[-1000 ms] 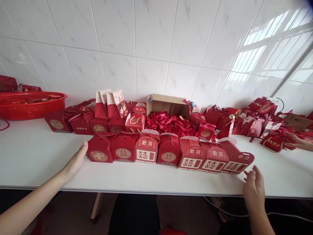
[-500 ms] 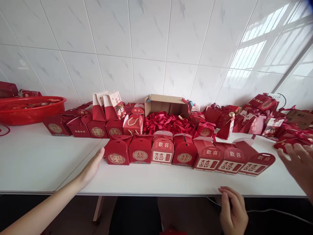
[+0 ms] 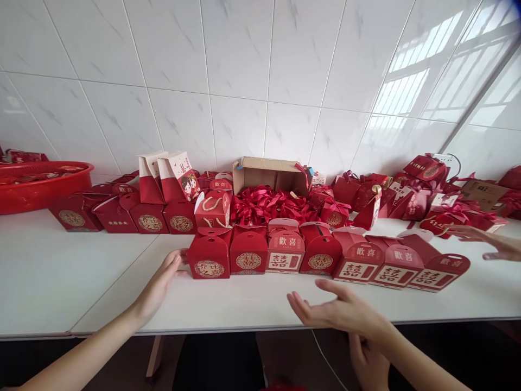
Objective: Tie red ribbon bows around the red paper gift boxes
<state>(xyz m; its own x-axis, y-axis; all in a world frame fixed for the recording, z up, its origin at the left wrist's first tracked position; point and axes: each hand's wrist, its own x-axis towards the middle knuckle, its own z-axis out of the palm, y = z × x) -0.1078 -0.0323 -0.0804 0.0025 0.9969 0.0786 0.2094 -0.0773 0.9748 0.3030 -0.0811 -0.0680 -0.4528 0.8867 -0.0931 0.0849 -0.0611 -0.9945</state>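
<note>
A front row of several red paper gift boxes with gold and white lettering stands along the table. My left hand [image 3: 163,285] is at the row's left end, fingers outstretched beside the leftmost red box [image 3: 209,254] and nearly or just touching its side; it grips nothing. My right hand [image 3: 342,312] hangs over the table's front edge, open, palm turned partly up, fingers pointing left. It holds nothing. Just beyond it stand a white-fronted box [image 3: 285,254] and a red box with a round gold emblem [image 3: 321,256].
Another person's hand [image 3: 368,361] is partly hidden beneath my right forearm; a further hand [image 3: 484,239] reaches in from the right. Behind the row, a cardboard carton [image 3: 256,176] lies by heaped red ribbons [image 3: 272,206]. A red plastic basin [image 3: 44,190] sits far left.
The front row has shifted right along the table, with my left hand following at its left end. My right hand now stretches across in front of the row. The view has turned slightly right.
</note>
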